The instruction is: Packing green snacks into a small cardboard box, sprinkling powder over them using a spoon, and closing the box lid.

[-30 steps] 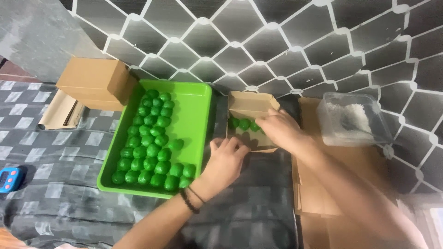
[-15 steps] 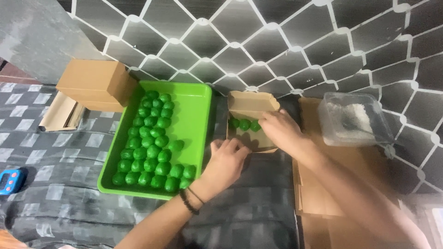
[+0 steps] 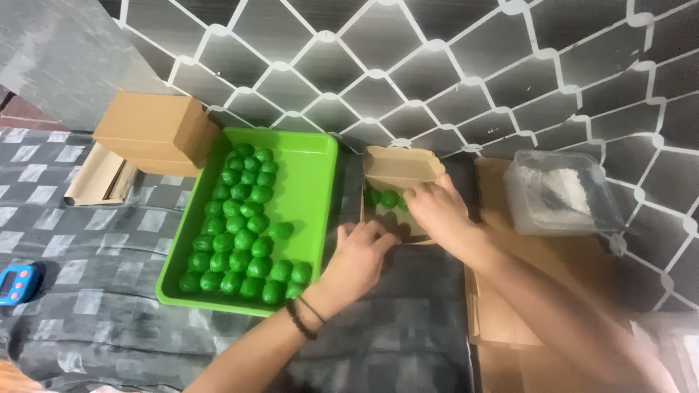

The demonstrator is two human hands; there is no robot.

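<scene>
A bright green tray lies on the patterned cloth and holds several round green balls in rows along its left side. Just right of the tray sits a small open cardboard box with a few green balls inside. My right hand reaches into that box, its fingers curled over the balls; whether it grips one is hidden. My left hand rests against the box's near left edge, fingers bent on the rim. A dark band circles my left wrist.
A closed cardboard box stands at the tray's far left corner, with a flat open carton beside it. A clear plastic tub of white powder sits on flat cardboard at right. A small blue device lies at far left.
My right hand has shifted slightly inside the small box. My left hand stays on the box's edge. The tray and the balls have not moved.
</scene>
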